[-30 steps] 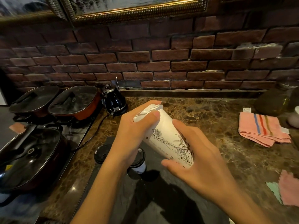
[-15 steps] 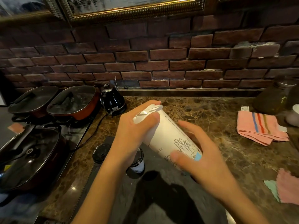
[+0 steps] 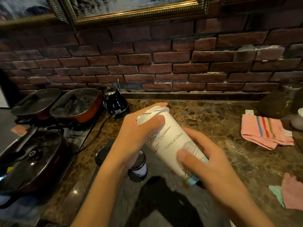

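A tall white paper cup [image 3: 170, 141] with line drawings and the words "Statue of Liberty" is held tilted above a dark slate mat [image 3: 131, 199], its white lid pointing up and away. My left hand [image 3: 136, 136] grips the lidded top end, thumb across the lid's edge. My right hand [image 3: 208, 169] holds the cup's lower end, thumb on its side. Beneath my left wrist a small cup with a black lid [image 3: 139, 166] stands on the mat, partly hidden. A loose black lid [image 3: 101, 156] lies left of it.
Three lidded electric pans [image 3: 75, 104] [image 3: 37, 102] [image 3: 27, 158] crowd the left side. A black kettle [image 3: 115, 102] stands by the brick wall, its cord trailing forward. A striped pink towel [image 3: 265, 131] and a glass jar [image 3: 277, 102] sit at right; small cloths [image 3: 290, 192] lie at the right edge.
The cup has been turned about its long axis between my hands: different drawings and lettering now face up. My right hand's grip has shifted on the lower end. The left hand has stayed on the lid.
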Action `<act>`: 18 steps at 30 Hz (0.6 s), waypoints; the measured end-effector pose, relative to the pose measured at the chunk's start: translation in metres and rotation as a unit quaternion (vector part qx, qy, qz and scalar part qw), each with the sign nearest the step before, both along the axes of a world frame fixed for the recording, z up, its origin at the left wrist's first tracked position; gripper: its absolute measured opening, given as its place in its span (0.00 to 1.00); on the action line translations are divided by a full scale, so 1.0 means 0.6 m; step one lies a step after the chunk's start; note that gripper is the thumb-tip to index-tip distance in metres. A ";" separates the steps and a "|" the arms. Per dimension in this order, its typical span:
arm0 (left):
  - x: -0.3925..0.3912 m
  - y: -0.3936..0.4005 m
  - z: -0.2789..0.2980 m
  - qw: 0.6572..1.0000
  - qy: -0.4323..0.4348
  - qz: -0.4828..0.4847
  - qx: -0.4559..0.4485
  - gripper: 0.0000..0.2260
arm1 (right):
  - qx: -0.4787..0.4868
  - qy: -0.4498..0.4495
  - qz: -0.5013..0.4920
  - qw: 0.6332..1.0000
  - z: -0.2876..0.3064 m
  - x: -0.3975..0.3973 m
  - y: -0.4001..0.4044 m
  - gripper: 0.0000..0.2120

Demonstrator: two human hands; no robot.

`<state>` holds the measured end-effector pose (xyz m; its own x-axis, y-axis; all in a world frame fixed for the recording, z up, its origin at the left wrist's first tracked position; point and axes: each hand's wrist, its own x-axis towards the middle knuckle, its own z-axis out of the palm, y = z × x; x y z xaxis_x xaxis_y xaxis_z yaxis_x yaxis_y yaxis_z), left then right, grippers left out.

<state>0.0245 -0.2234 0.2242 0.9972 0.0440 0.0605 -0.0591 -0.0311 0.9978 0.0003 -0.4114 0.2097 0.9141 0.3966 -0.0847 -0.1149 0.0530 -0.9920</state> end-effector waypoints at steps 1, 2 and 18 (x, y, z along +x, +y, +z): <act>0.000 -0.002 -0.002 1.000 0.006 0.007 -0.001 0.22 | -0.122 -0.094 -0.029 0.988 0.003 -0.003 -0.003 0.30; 0.000 -0.004 -0.004 1.000 0.012 0.014 0.001 0.22 | -0.238 -0.181 -0.040 0.953 0.003 -0.007 -0.004 0.35; -0.001 -0.001 0.006 1.000 0.014 0.008 0.017 0.22 | -0.012 -0.017 0.022 1.000 -0.016 0.006 -0.002 0.27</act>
<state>0.0236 -0.2238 0.2280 0.9977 0.0575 0.0350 -0.0313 -0.0654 0.9974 0.0040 -0.4128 0.2001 0.8983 0.4347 -0.0642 -0.0832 0.0249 -0.9962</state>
